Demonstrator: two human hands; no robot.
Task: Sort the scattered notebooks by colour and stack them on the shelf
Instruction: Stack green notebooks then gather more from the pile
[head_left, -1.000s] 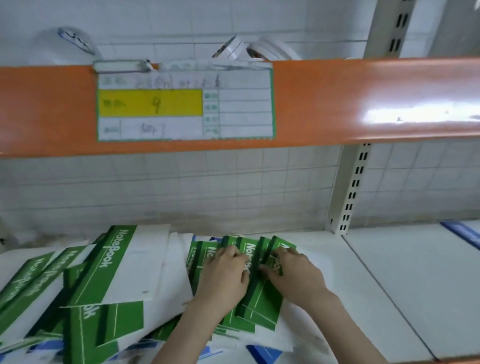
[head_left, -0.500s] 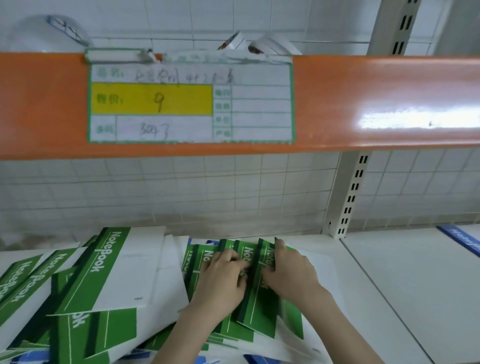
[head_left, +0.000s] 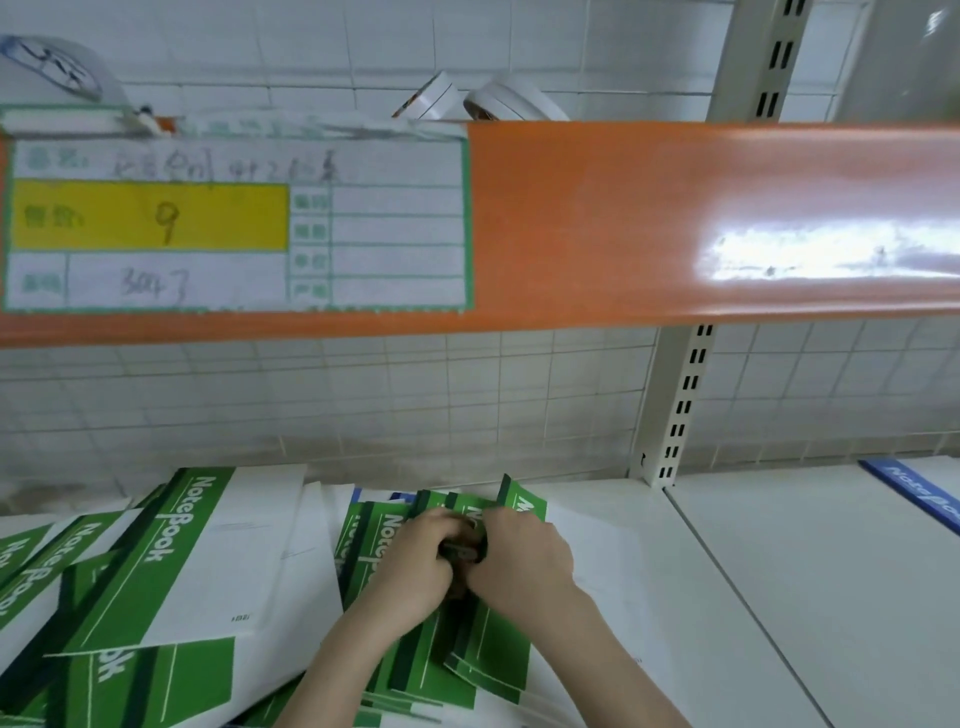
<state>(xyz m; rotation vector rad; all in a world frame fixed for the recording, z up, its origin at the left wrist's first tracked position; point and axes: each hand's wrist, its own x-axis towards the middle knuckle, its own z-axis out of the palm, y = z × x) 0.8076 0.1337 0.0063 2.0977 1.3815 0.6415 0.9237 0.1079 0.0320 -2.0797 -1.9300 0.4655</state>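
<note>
Nearest me, both hands are curling over a small fanned bunch of green notebooks (head_left: 470, 660) lying on the white shelf (head_left: 779, 597). The left hand (head_left: 415, 564) is gripping the bunch from the left, the right hand (head_left: 522, 558) is gripping it from the right, and their fingertips are meeting over the dark green spines. To the left, more green notebooks (head_left: 156, 571) are sprawling in a loose overlapping heap. Far right, a blue notebook (head_left: 914, 493) is poking in, well apart from the green ones. Behind, a wire grid (head_left: 363, 395) is backing the shelf. Above, an orange beam (head_left: 623, 223) is carrying a label (head_left: 239, 223), with tape rolls (head_left: 483, 101) sitting on top.
</note>
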